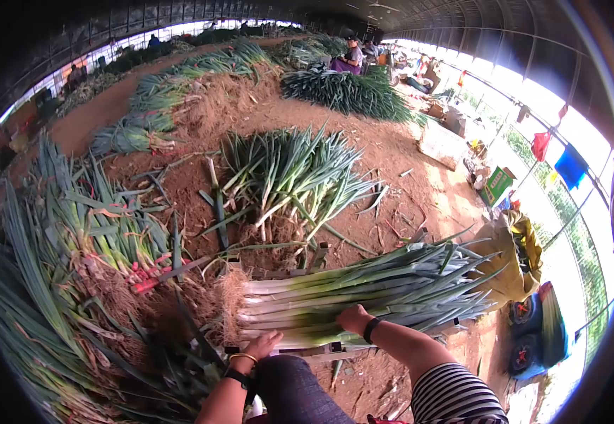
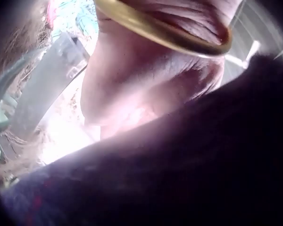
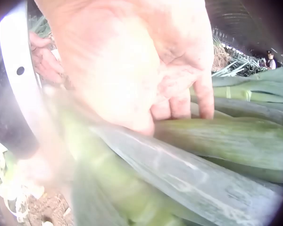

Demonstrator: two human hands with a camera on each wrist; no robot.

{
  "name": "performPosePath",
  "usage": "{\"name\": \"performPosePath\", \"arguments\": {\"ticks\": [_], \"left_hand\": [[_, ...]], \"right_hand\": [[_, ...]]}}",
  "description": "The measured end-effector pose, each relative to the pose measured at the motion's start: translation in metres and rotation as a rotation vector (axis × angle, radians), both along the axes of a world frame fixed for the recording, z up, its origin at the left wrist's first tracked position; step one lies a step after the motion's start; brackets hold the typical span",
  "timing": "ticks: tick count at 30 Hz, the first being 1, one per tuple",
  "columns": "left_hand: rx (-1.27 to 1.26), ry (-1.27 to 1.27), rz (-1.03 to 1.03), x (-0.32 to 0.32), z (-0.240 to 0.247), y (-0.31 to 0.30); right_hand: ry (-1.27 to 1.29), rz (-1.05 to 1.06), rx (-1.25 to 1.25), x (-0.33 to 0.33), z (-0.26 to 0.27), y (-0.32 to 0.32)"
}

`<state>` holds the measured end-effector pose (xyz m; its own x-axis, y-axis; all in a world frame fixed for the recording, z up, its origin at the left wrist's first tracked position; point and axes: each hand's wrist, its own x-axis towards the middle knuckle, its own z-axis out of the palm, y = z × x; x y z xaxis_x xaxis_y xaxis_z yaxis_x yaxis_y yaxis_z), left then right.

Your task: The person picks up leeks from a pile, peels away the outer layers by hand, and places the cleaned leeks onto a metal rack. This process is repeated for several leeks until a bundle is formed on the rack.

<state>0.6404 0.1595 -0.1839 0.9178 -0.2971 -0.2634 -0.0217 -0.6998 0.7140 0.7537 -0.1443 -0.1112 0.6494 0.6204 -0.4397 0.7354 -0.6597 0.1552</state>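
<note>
A wide layer of leeks [image 1: 307,300] lies sideways across a low rack, roots [image 1: 231,304] at the left, green leaves at the right. My right hand [image 1: 355,320] is at the near side of the green part; in the right wrist view the fingers of this hand [image 3: 132,61] curl down behind a leek stalk [image 3: 217,139], their tips hidden. At the near edge of the white stems rests my left hand [image 1: 263,344], fingers loosely extended and holding nothing visible. The left wrist view shows only the base of that hand [image 2: 146,80], with dark cloth covering the rest.
A knife with a red handle [image 1: 146,285] lies left of the roots. Leek piles stand at the left [image 1: 31,283] and beyond the rack [image 1: 293,169]. A yellow sack [image 1: 508,247] is at the right end. A person [image 1: 353,58] sits farther back.
</note>
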Motion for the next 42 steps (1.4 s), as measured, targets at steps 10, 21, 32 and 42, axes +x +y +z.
{"name": "performPosePath", "arguments": {"ticks": [10, 21, 32, 42], "left_hand": [[-0.526, 0.024, 0.118, -0.113, 0.168, 0.014], [-0.464, -0.362, 0.310, -0.199, 0.136, -0.002], [-0.607, 0.111, 0.375, -0.269, 0.066, 0.024], [-0.734, -0.003, 0.454, -0.281, 0.153, 0.042]], "right_hand": [[-0.084, -0.121, 0.777, -0.075, 0.131, 0.072], [0.181, 0.018, 0.903, -0.198, 0.126, 0.123], [0.231, 0.057, 0.759, -0.233, 0.151, 0.055], [-0.254, 0.277, 0.954, -0.224, 0.286, 0.017]]}}
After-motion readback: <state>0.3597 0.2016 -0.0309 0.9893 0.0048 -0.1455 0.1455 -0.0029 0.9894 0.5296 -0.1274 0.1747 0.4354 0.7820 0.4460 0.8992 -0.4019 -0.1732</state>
